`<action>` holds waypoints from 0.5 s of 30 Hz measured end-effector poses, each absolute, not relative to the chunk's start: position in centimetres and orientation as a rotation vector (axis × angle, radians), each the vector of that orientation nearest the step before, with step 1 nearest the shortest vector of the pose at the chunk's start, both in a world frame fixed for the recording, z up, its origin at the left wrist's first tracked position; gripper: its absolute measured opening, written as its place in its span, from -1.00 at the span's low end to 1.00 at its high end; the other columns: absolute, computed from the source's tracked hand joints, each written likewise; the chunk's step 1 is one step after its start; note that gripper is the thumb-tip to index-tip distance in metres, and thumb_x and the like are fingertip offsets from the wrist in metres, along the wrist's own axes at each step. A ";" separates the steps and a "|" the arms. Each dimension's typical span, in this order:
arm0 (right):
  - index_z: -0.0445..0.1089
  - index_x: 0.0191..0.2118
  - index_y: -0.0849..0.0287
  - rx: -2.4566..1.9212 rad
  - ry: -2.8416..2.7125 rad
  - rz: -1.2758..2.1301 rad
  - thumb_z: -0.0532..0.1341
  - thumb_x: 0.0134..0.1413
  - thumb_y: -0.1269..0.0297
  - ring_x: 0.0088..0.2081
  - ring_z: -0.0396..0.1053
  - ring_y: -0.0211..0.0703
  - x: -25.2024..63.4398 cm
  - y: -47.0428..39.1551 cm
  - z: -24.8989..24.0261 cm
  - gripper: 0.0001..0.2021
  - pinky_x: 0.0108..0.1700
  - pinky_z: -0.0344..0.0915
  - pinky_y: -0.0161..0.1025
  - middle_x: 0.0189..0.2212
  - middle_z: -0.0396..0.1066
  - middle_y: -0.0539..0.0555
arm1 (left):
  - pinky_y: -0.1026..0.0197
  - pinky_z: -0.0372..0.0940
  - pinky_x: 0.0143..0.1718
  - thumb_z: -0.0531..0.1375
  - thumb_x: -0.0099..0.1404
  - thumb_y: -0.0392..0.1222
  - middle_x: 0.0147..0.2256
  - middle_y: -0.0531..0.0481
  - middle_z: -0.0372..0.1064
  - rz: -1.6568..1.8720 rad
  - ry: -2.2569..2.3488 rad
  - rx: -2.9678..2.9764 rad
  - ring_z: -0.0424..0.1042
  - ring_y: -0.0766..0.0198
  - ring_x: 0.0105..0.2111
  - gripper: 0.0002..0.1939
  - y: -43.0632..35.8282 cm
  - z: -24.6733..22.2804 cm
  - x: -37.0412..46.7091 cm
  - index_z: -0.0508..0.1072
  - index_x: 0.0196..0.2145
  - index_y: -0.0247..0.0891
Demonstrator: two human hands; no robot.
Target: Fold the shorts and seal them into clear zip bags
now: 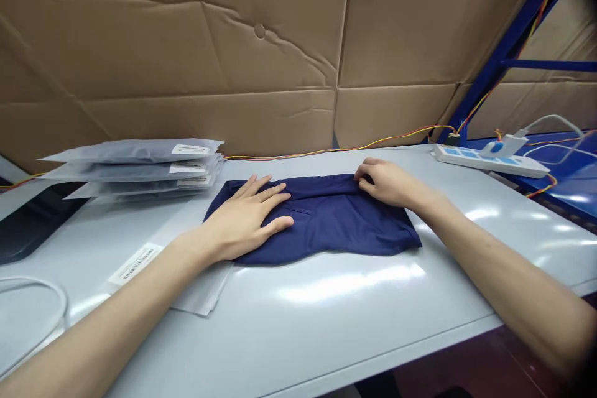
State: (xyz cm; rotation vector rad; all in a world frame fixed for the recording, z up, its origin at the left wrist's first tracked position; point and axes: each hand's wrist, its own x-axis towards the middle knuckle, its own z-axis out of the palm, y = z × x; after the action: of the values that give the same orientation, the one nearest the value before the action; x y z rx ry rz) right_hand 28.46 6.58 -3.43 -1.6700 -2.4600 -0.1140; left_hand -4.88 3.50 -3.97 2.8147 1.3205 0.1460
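I find the folded navy-blue fabric piece lying at the middle of the glossy pale grey desk, its surface lightly creased. My left hand lies flat on its left part, palm down, fingers spread wide and thumb pointing right. My right hand touches its far right edge with fingers curled narrow; whether they grip cloth I cannot tell. Under my left forearm lies a flat translucent plastic bag with a white barcode label. At far left I note a stack of translucent plastic bags with dark contents and white labels, beside a flat black object. A white cable curves at near left. At far right sits a long white power strip with blue panels
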 end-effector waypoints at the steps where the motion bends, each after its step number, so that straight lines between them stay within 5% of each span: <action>1: 0.55 -0.12 0.20 -1.664 -2.458 -0.103 0.09 0.23 0.38 -0.10 0.49 0.03 28.5 6.7 -3.5 -0.72 0.00 0.38 -0.12 -0.08 0.53 0.20 | -0.21 -0.25 0.47 -0.14 0.48 0.32 0.41 -0.03 0.08 0.159 1.322 2.809 -0.18 -0.03 0.47 -0.27 3.5 -4.1 -4.9 0.30 0.34 -0.19; 8: 0.55 -0.06 0.22 -1.556 -2.470 -0.117 0.08 0.25 0.41 0.05 0.44 0.10 28.6 6.5 -2.9 -0.70 0.16 0.32 -0.04 -0.02 0.54 0.23 | -0.17 0.02 0.40 -0.04 0.48 0.25 0.30 -0.08 0.30 0.314 1.308 2.808 0.06 -0.05 0.39 -0.36 2.9 -2.9 -5.3 0.35 0.28 -0.20; 11: 0.53 -0.10 0.18 -1.461 -2.389 -0.056 0.07 0.30 0.34 0.02 0.45 0.09 29.2 4.1 -1.8 -0.73 0.12 0.35 0.00 -0.06 0.56 0.21 | -0.07 0.26 0.25 0.06 0.44 0.23 0.15 -0.05 0.45 0.428 1.279 2.816 0.33 -0.01 0.20 -0.51 1.6 -1.9 -7.1 0.49 0.07 -0.12; 15: 0.47 -0.08 0.06 -1.276 -2.429 0.163 0.17 0.28 0.21 0.02 0.45 0.02 31.0 -1.2 -1.6 -0.81 0.11 0.36 -0.03 -0.03 0.52 0.12 | 0.07 0.38 0.08 0.17 0.38 0.14 0.08 0.04 0.47 0.460 1.248 2.805 0.44 0.05 0.06 -0.71 -0.7 -2.1 -11.1 0.56 -0.13 -0.04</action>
State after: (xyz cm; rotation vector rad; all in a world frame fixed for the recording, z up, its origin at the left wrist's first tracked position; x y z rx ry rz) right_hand 30.95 -1.17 -1.57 -1.2759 -2.4289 0.1634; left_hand -11.11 -0.68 -2.12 2.8051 1.2480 0.4601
